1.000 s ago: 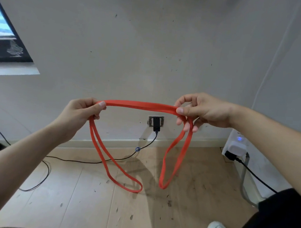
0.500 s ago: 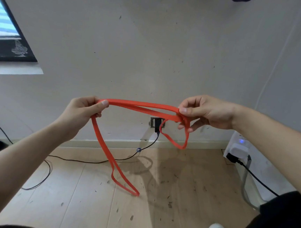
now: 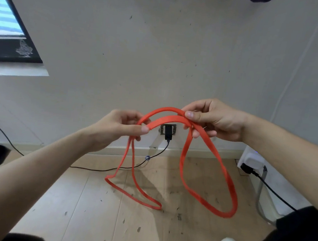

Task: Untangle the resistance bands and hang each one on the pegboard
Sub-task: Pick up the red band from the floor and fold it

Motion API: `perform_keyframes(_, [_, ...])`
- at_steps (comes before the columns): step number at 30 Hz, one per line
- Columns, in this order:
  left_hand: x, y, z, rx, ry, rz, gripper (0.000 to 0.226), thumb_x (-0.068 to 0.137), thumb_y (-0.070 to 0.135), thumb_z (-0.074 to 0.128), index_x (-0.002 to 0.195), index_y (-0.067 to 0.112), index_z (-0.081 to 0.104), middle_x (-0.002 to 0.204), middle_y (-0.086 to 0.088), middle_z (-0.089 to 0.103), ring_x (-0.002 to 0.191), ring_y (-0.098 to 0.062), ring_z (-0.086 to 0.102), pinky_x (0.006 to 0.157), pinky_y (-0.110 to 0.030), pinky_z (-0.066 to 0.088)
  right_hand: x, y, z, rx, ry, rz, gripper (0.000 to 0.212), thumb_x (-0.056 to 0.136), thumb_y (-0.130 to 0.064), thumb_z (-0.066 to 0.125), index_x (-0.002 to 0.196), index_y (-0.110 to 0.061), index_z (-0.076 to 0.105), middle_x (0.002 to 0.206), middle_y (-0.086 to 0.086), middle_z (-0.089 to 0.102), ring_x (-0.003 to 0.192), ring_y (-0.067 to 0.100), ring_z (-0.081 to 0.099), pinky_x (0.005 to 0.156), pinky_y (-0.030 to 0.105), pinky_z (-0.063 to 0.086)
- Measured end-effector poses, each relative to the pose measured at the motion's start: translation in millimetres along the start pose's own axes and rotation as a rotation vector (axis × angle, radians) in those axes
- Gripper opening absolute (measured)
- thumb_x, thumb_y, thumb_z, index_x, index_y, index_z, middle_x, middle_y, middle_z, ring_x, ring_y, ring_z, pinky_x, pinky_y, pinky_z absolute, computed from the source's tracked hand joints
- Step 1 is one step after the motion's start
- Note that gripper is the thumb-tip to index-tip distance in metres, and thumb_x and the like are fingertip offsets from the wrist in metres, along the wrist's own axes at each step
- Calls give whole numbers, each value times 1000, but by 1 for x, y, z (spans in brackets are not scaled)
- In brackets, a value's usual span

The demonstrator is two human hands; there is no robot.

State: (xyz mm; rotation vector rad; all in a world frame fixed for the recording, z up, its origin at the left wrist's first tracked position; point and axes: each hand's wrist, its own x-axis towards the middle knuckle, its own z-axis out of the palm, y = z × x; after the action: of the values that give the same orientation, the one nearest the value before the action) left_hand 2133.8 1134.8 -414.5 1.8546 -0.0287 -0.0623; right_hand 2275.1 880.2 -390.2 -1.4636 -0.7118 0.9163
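Left hand and right hand each pinch the red band mid-frame, two loops dangling below; best to ease the hands apart so the doubled strands slide free untwisted.

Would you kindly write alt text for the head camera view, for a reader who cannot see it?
A person's left hand and right hand each pinch an orange resistance band before a pale wall, its two strands arching between them and a loop hanging below each hand. A black cable runs from a wall socket behind.
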Motion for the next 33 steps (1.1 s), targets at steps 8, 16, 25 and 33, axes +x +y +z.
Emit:
perform_keyframes(8, [5, 14, 27, -92, -140, 4, 45, 71, 35, 73, 107, 8, 69, 87, -6, 70, 83, -18, 65, 82, -29, 52, -5, -2, 6, -75, 31, 8, 23, 82, -23, 66, 99, -8, 65, 71, 9, 72, 53, 16, 68, 33, 17, 33])
perform_keyframes(16, [7, 14, 58, -12, 14, 53, 55, 74, 11, 88, 123, 7, 64, 111, -12, 75, 104, -21, 73, 92, -33, 58, -6, -2, 11, -108, 7, 13, 27, 81, -23, 68, 102, -6, 66, 77, 10, 74, 57, 18, 71, 35, 18, 35])
perform_keyframes(25, [13, 16, 69, 150, 195, 173, 18, 83, 9, 80, 99, 5, 72, 88, -6, 77, 79, -17, 74, 77, -28, 60, -7, -1, 5, -154, -50, 43, 23, 82, -22, 71, 100, -9, 69, 84, 11, 74, 66, 22, 73, 43, 21, 46])
perform_keyframes(33, [13, 29, 43, 38, 243, 182, 9, 87, 9, 72, 96, 9, 74, 77, 3, 72, 73, -15, 69, 77, -28, 61, -9, 1, -7, -362, -261, 204, 20, 87, -16, 69, 106, -10, 65, 99, 12, 72, 81, 24, 72, 54, 27, 52])
